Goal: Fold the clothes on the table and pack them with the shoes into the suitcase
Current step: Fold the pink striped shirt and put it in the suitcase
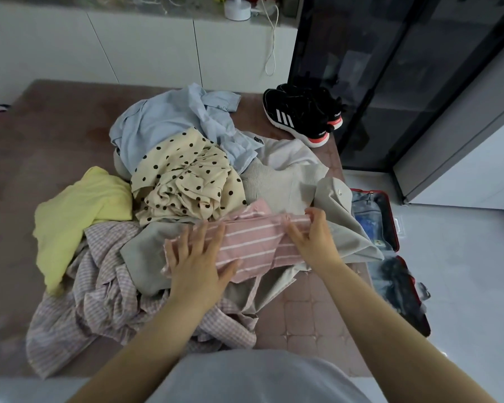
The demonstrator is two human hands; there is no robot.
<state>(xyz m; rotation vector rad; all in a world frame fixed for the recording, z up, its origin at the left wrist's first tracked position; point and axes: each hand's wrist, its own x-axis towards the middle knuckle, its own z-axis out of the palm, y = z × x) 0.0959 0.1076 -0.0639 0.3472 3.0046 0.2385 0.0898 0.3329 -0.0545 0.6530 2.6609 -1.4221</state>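
A pink garment with white stripes [253, 242] lies on top of the clothes pile near the table's front. My left hand [198, 260] presses flat on its left part with fingers spread. My right hand [312, 237] pinches the garment's right edge, thumb on top. Around it lie a grey garment [341, 228], a pale checked shirt [99, 286], a yellow top [79, 216], a cream polka-dot piece [186, 181] and a light blue shirt [169, 117]. A pair of black sneakers [300, 112] stands at the table's far right corner. The open red suitcase [390, 228] lies on the floor to the right.
The table [312, 318] has a brownish quilted cover. White cabinets [146, 48] run behind it, with a white cord [271, 48] hanging down. A dark glass-door cabinet [390, 68] stands at the right, beside pale floor tiles [463, 271].
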